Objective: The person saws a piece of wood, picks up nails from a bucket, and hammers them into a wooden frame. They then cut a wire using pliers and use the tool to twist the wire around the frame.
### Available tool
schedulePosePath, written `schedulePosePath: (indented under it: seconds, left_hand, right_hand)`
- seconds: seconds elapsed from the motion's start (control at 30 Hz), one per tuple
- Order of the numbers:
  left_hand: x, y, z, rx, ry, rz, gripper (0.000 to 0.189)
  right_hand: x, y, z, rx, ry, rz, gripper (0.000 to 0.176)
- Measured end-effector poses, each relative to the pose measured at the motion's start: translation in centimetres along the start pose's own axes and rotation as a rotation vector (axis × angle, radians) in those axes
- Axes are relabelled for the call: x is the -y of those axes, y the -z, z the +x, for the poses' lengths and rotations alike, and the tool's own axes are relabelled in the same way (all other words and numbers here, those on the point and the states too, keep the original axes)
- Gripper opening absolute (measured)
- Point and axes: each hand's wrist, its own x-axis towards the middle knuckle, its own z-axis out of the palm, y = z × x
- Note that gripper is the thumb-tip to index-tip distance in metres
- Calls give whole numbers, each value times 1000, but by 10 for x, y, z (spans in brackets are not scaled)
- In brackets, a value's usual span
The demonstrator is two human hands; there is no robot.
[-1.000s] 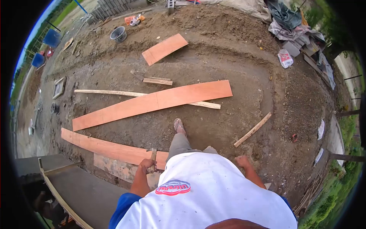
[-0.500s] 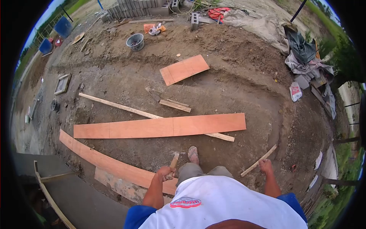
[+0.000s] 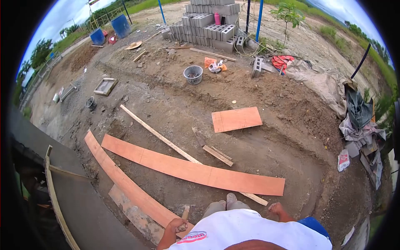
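Note:
My left hand (image 3: pixel 178 225) is closed round a short wooden piece (image 3: pixel 186 212) at the bottom centre, beside the lower plywood strip (image 3: pixel 125 179). My right hand (image 3: pixel 276 208) has its fingers curled in, and nothing shows in it; it is just right of the end of a long thin wood batten (image 3: pixel 160 135). Across that batten lies a long plywood strip (image 3: pixel 191 168). Two short wood pieces (image 3: pixel 217 155) lie beyond it, and farther off is a rectangular plywood piece (image 3: pixel 236 119).
A grey bucket (image 3: pixel 193 75) and a concrete block (image 3: pixel 257 67) stand farther off. Stacked blocks (image 3: pixel 200 31) rise at the back. Tarps (image 3: pixel 359 106) lie right, a wooden frame (image 3: pixel 106 86) left. A grey slab edge (image 3: pixel 79 200) borders the lower left.
The view has tilted up and turned, so the boards appear lower and at a new slant. The thin stick at my right hand is out of sight; my left hand still grips the short wooden piece.

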Motion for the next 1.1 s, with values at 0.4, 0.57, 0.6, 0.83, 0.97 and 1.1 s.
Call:
schedulePosePath:
  seconds: [0.4,0.57,0.6,0.83,0.97,1.1]
  left_hand:
    - [110,-23,-44,-399,-114,-583,13]
    - [129,-8,-41,-392,-79,-755,13]
    - [130,-2,-39,-386,-72,-748,13]
    - [126,86,-81,-387,-146,-934,15]
    - [125,157,-78,-406,-230,-1038,12]
    - [125,216,-74,-458,-354,-1137,11]
  right_hand:
    - [90,247,192,115,-85,610,17]
    - [194,281,260,80,62,582,26]
    - [216,286,275,94,94,529,26]
    - [418,319,330,127,371,-520,23]
    - [594,378,280,30,344,83,18]
    - [683,439,314,1,669,9,18]
